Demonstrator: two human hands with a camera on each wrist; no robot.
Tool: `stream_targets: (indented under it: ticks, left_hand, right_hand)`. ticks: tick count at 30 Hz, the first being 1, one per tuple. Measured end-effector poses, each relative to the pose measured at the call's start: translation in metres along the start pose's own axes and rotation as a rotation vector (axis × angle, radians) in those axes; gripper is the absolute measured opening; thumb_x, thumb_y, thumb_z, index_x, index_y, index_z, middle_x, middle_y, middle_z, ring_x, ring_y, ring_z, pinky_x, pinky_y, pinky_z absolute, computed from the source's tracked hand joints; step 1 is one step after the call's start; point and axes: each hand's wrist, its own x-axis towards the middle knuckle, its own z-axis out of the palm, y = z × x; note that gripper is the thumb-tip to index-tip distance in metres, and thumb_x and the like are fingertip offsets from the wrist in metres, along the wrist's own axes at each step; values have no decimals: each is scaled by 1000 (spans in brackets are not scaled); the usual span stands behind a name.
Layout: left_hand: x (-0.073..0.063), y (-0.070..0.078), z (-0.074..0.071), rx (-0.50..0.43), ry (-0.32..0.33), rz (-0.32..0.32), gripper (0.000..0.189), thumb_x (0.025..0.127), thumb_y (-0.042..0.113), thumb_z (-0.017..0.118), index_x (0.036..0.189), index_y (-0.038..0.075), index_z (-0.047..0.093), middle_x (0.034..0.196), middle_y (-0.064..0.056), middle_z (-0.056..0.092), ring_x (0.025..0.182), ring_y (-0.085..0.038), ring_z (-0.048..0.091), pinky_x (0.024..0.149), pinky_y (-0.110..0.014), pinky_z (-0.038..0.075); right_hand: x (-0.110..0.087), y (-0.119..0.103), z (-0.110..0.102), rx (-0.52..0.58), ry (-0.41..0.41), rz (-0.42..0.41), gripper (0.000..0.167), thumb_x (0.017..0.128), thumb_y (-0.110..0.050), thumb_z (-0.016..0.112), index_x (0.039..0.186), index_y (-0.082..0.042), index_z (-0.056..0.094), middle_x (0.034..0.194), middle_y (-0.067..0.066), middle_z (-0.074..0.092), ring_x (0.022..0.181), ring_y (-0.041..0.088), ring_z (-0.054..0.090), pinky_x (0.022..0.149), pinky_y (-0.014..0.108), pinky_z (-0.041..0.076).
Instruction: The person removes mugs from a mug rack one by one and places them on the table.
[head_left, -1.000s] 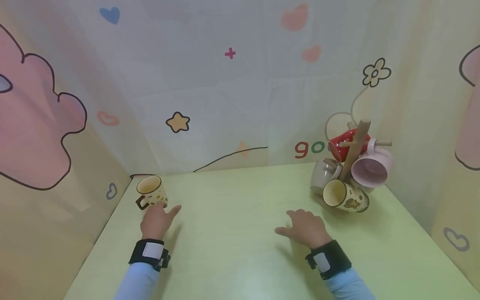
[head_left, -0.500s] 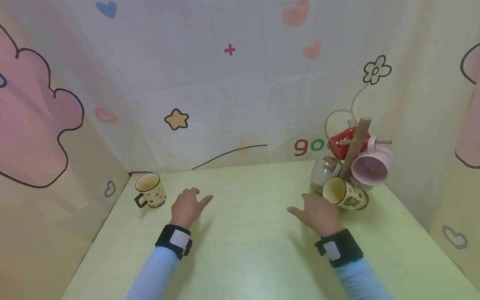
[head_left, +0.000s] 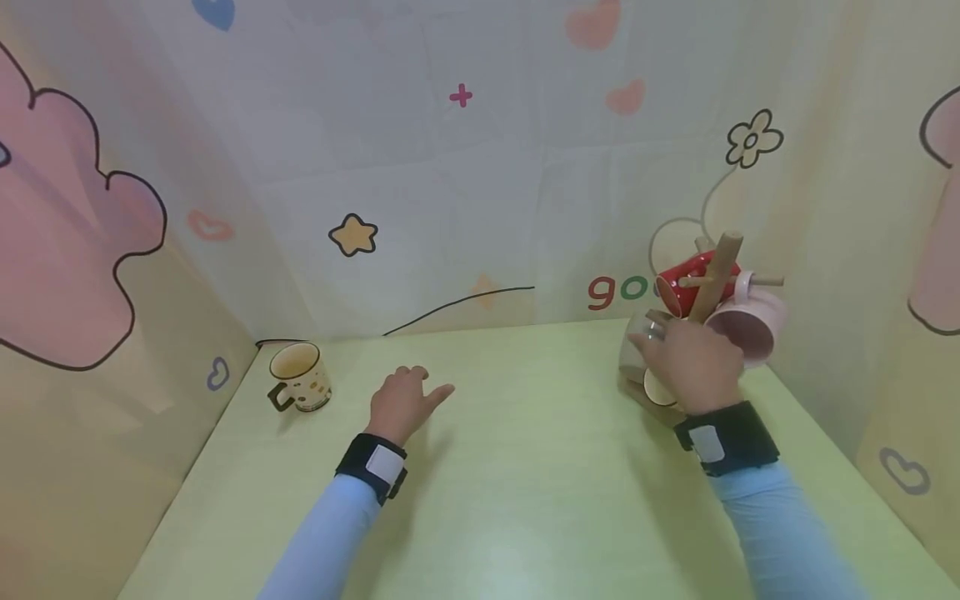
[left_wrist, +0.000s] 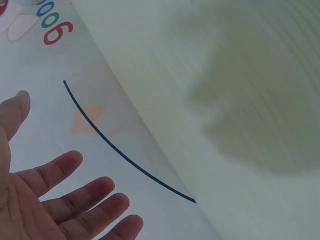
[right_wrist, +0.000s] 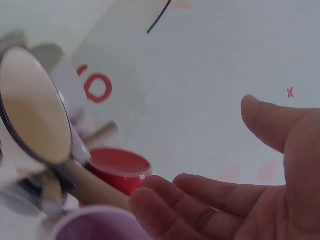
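My right hand (head_left: 697,362) hovers at the wooden mug tree (head_left: 720,271), its fingers extended and holding nothing. In the head view it covers most of the cream patterned mug (head_left: 658,392) and overlaps the edge of the pink mug (head_left: 761,325). The right wrist view shows the fingers near the red mug (right_wrist: 120,167), with the cream mug (right_wrist: 37,107) off to the left. Over the middle of the table hangs my left hand (head_left: 405,404), empty, fingers loosely spread. Another cream patterned mug (head_left: 302,379) stands upright at the back left, apart from that hand.
A greyish-white mug (head_left: 633,350) hangs on the tree's left side, beside my right thumb. Bare wooden pegs (head_left: 767,282) stick out near the top. The pale table (head_left: 510,467) meets a printed cloth backdrop (head_left: 420,192) at the back and sides.
My left hand has left the cream patterned mug at the back left and moved right. My right hand has moved right and forward to the mugs on the tree.
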Motion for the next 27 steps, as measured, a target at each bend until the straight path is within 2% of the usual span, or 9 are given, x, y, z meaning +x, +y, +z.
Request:
stream_targets:
  ticks: [2, 3, 5, 8, 13, 18, 22, 27]
  left_hand:
    - [1, 1, 1, 2, -6, 6, 61, 93, 54, 63, 126, 2, 63, 118, -21, 62, 103, -36, 60, 76, -47, 54]
    - [2, 2, 2, 4, -10, 10, 62, 93, 54, 63, 127, 2, 63, 118, -20, 62, 103, -35, 60, 76, -47, 54]
    - [3, 4, 2, 5, -14, 19, 61, 93, 54, 63, 126, 2, 63, 117, -20, 62, 103, -35, 61, 77, -47, 54]
    - [3, 7, 3, 8, -19, 29, 61, 93, 54, 63, 126, 2, 63, 118, -20, 62, 104, -35, 61, 79, -47, 54]
    - [3, 11, 4, 9, -24, 39, 61, 93, 53, 63, 127, 3, 63, 121, -20, 62, 106, -35, 61, 81, -47, 54]
    - [2, 14, 3, 14, -17, 63, 60, 93, 52, 62, 126, 2, 63, 118, -20, 62, 103, -35, 61, 78, -46, 54]
    - [1, 14, 2, 15, -12, 74, 60, 94, 52, 62, 125, 1, 63, 117, -20, 63, 102, -36, 62, 76, -45, 55]
    - [0, 13, 5, 22, -10, 79, 60, 94, 52, 62, 125, 1, 63, 116, -20, 63, 101, -35, 62, 75, -44, 55]
  right_hand:
    - [6, 3, -9, -5, 7, 45, 56, 98, -49, 54, 77, 2, 64, 55, 11, 52, 52, 32, 52, 49, 41, 40]
    - [9, 3, -13, 27, 41, 97, 66, 97, -57, 49, 67, 2, 60, 53, 11, 51, 51, 32, 51, 49, 41, 39]
    - [15, 5, -19, -6, 98, 104, 69, 98, -58, 47, 58, -2, 53, 49, 11, 48, 47, 32, 48, 46, 40, 37]
    - [24, 6, -27, -74, 141, 123, 70, 98, -57, 45, 57, -1, 52, 48, 13, 47, 45, 33, 47, 43, 41, 39]
    - [41, 7, -37, -162, 72, 201, 76, 98, -61, 38, 64, 4, 58, 55, 17, 52, 51, 38, 51, 46, 45, 44]
    - [53, 12, -37, -149, 57, 252, 76, 98, -61, 33, 69, 5, 59, 61, 20, 55, 57, 39, 53, 50, 42, 41]
    - [58, 16, -35, -150, 49, 246, 74, 99, -57, 31, 73, 5, 60, 63, 21, 56, 57, 40, 53, 50, 42, 40]
    - [62, 16, -34, -136, 35, 232, 64, 101, -47, 34, 74, 5, 60, 64, 21, 55, 60, 40, 53, 51, 43, 40]
